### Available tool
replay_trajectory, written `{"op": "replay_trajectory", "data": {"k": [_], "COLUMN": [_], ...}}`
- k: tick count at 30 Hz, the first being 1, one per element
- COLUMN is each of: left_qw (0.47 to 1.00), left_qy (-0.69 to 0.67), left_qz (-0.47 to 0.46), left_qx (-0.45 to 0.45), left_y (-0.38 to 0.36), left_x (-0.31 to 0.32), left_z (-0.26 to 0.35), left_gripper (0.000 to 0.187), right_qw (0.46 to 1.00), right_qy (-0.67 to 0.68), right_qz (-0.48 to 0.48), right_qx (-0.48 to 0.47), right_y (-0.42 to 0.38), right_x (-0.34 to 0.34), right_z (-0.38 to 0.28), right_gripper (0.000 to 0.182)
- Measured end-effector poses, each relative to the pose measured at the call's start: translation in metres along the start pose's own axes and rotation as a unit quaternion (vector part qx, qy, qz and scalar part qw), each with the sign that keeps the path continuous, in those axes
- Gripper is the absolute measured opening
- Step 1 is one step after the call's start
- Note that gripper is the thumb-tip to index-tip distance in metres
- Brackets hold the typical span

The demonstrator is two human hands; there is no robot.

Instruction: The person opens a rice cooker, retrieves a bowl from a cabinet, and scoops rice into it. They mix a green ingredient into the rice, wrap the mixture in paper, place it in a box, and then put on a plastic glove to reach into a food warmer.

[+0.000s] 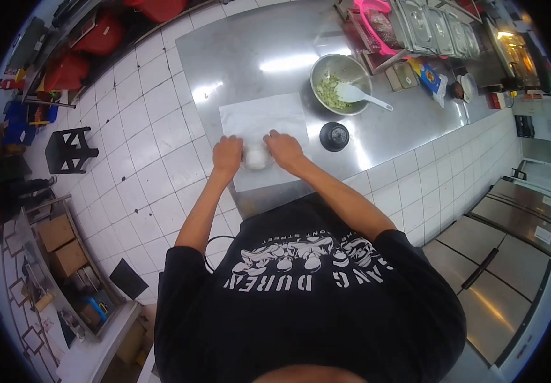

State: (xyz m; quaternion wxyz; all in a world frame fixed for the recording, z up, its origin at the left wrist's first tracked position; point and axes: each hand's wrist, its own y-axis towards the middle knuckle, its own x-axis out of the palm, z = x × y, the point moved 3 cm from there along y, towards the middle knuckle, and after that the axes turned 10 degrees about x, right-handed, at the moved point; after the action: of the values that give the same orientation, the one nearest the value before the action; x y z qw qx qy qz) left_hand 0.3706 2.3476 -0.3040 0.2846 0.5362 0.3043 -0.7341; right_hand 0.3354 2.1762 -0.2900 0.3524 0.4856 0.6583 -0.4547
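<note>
A round white item (256,157) sits on a white sheet (262,115) near the steel table's front edge. On its left is my left hand (227,154), fingers curled at its side. My right hand (283,149) is curled at its upper right. Whether the fingers pinch a thin clear wrap around the item is too small to make out. To the right of the sheet stands a small black bowl (334,136). Behind it a steel bowl (323,67) holds chopped green food (331,92) and a white spoon (352,94), whose handle rests over the rim.
The steel table (237,51) carries a rack with metal containers (419,29) and a pink basket (368,13) at the back right. A blue and yellow packet (428,76) lies beside it. A black stool (71,150) stands on the tiled floor at left.
</note>
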Motion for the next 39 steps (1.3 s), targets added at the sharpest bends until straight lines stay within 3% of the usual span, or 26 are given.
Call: {"op": "replay_trajectory", "data": {"k": [4, 6, 7, 8, 9, 10, 11, 12, 14, 15, 19, 21, 25, 27, 28, 30, 31, 33, 37, 39], "left_qw": [0.994, 0.979, 0.978, 0.977, 0.958, 0.933, 0.907, 0.907, 0.719, 0.714, 0.715, 0.827, 0.83, 0.73, 0.729, 0.658, 0.658, 0.59, 0.598, 0.506], "left_qy": [-0.04, -0.078, -0.1, -0.099, -0.141, -0.181, -0.292, -0.291, -0.564, -0.567, -0.55, -0.416, -0.421, -0.563, -0.563, -0.616, -0.615, -0.67, -0.675, -0.758], "left_qz": [0.102, 0.173, 0.146, 0.146, 0.209, 0.271, 0.243, 0.243, 0.307, 0.294, 0.342, 0.304, 0.296, 0.306, 0.307, 0.37, 0.37, 0.401, 0.369, 0.33], "left_qx": [0.006, -0.079, -0.115, -0.117, -0.135, -0.152, -0.179, -0.182, -0.266, -0.287, -0.262, -0.225, -0.215, -0.239, -0.239, -0.226, -0.228, -0.205, -0.226, -0.245], "left_y": [-0.026, -0.035, -0.039, -0.041, -0.045, -0.051, -0.056, -0.055, -0.052, -0.051, -0.047, -0.045, -0.046, -0.051, -0.052, -0.058, -0.06, -0.06, -0.062, -0.061], "left_x": [0.0, 0.001, 0.002, 0.003, 0.004, 0.006, 0.015, 0.022, 0.034, 0.031, -0.001, -0.023, -0.022, -0.025, -0.023, -0.018, -0.012, -0.005, -0.002, 0.007], "left_z": [0.017, 0.028, 0.033, 0.04, 0.045, 0.048, 0.048, 0.048, 0.052, 0.054, 0.069, 0.073, 0.077, 0.083, 0.086, 0.089, 0.09, 0.089, 0.085, 0.08], "left_gripper": [0.003, 0.003, 0.006, 0.006, 0.011, 0.017, 0.026, 0.026, 0.039, 0.053, 0.054, 0.054, 0.052, 0.053, 0.053, 0.058, 0.058, 0.066, 0.07, 0.069], "right_qw": [0.998, 0.998, 0.998, 0.994, 0.988, 0.988, 0.985, 0.98, 0.963, 0.94, 0.933, 0.923, 0.912, 0.924, 0.924, 0.915, 0.915, 0.915, 0.924, 0.915], "right_qy": [0.037, 0.036, 0.037, 0.08, 0.122, 0.122, 0.136, 0.151, 0.216, 0.277, 0.328, 0.346, 0.366, 0.34, 0.34, 0.375, 0.376, 0.367, 0.331, 0.387], "right_qz": [0.047, 0.049, 0.048, 0.066, 0.082, 0.081, 0.052, 0.021, -0.004, -0.023, 0.063, 0.075, 0.109, 0.151, 0.151, 0.112, 0.111, 0.161, 0.187, 0.11], "right_qx": [0.016, 0.016, 0.015, 0.031, 0.047, 0.046, 0.088, 0.13, 0.164, 0.2, 0.134, 0.151, 0.151, 0.091, 0.091, 0.1, 0.1, 0.034, -0.048, -0.021], "right_y": [-0.029, -0.039, -0.045, -0.052, -0.057, -0.06, -0.061, -0.062, -0.061, -0.059, -0.078, -0.081, -0.086, -0.091, -0.092, -0.095, -0.097, -0.098, -0.099, -0.095], "right_x": [0.007, 0.014, 0.017, 0.016, 0.015, 0.015, 0.015, 0.015, 0.011, 0.009, 0.0, -0.004, -0.011, -0.014, -0.015, -0.024, -0.027, -0.036, -0.038, -0.041], "right_z": [0.0, 0.001, -0.002, -0.004, -0.007, -0.011, -0.016, -0.02, -0.028, -0.03, -0.038, -0.039, -0.038, -0.04, -0.038, -0.041, -0.043, -0.048, -0.054, -0.058], "right_gripper": [0.006, 0.029, 0.029, 0.042, 0.056, 0.056, 0.065, 0.077, 0.074, 0.072, 0.067, 0.061, 0.05, 0.056, 0.056, 0.054, 0.054, 0.052, 0.048, 0.046]}}
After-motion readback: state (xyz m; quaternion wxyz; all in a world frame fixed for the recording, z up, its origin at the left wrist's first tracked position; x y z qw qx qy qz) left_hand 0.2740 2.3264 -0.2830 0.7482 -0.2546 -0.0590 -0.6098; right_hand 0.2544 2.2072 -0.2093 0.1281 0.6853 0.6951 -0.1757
